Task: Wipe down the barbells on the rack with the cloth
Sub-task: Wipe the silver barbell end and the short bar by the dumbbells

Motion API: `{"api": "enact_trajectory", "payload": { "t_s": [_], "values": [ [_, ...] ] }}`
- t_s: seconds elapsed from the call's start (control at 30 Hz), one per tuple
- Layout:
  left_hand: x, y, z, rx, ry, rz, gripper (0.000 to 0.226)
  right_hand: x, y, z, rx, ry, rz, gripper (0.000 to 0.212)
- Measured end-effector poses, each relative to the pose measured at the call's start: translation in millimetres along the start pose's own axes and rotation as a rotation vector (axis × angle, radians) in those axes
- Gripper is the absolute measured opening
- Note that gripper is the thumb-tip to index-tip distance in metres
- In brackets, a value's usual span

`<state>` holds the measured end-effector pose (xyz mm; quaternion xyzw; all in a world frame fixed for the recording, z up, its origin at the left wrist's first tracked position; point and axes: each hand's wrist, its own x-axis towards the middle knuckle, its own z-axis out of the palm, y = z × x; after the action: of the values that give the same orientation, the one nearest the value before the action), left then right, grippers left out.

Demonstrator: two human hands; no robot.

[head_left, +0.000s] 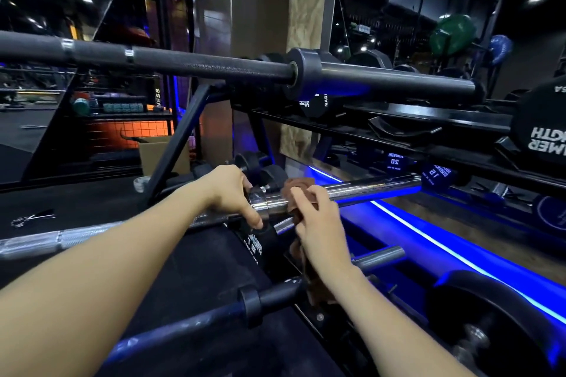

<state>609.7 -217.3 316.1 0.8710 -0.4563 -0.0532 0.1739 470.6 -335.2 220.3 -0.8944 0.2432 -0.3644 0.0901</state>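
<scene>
Middle bar [376, 188]: polished chrome, glossy. Top bar [196, 63]: matt dark metal, knurled grip. Cloth [298, 193]: brown, soft. Pillar [306, 9]: rough chipboard.

Your brown cloth [298, 193] drapes over the chrome barbell [367, 188] just beside its collar on the rack [183, 131], one end hanging below, while a black barbell [183, 63] lies above and another dark barbell [190, 321] below.

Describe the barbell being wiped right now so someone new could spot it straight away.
Start at the big black barbell across the top of the rack, then drop down to the two hands. The chrome barbell runs between them, left hand gripping its collar, right hand holding the brown cloth around its sleeve. It alone is shiny silver; the others are dark.
</scene>
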Motion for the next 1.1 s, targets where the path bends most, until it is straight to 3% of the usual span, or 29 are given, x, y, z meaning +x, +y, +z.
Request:
{"api": "enact_trajectory", "payload": {
  "t_s": [0.17, 0.23, 0.37, 0.47, 0.53, 0.6, 0.7, 0.87, 1.1],
  "values": [
    [-1, 1, 0, -0.009, 0.011, -0.006, 0.096, 13, 26, -14, -0.055, 0.037, 0.199, 0.062],
    [-1, 2, 1, -0.002, 0.011, -0.012, 0.094, 9, 5, -13, -0.083, 0.032, 0.150, 0.061],
    [0, 2, 1, 0.042, 0.028, -0.005, 0.077, -3, -32, 6, -0.097, 0.057, -0.129, 0.074],
    [-3, 4, 3, 0.071, 0.023, -0.003, 0.078, -4, -21, 5, -0.078, -0.073, -0.107, 0.074],
    [-5, 7, 4, 0.122, 0.022, 0.004, 0.055, -3, -3, 0, -0.057, -0.061, -0.036, 0.073],
    [-6, 14, 8, 0.227, 0.003, 0.021, 0.050, 0, 8, -2, -0.033, -0.015, 0.037, 0.071],
    [-3, 33, 22, 0.342, 0.097, 0.136, 0.080, 5, 22, 0, -0.042, -0.010, 0.091, 0.068],
    [17, 72, 59, 0.430, 0.270, 0.271, 0.061, 13, 65, -4, 0.028, 0.099, 0.189, 0.066],
    [55, 112, 90, 0.510, 0.452, 0.363, 0.055, 30, 131, -6, 0.192, 0.198, 0.346, 0.065]
  ]
}}
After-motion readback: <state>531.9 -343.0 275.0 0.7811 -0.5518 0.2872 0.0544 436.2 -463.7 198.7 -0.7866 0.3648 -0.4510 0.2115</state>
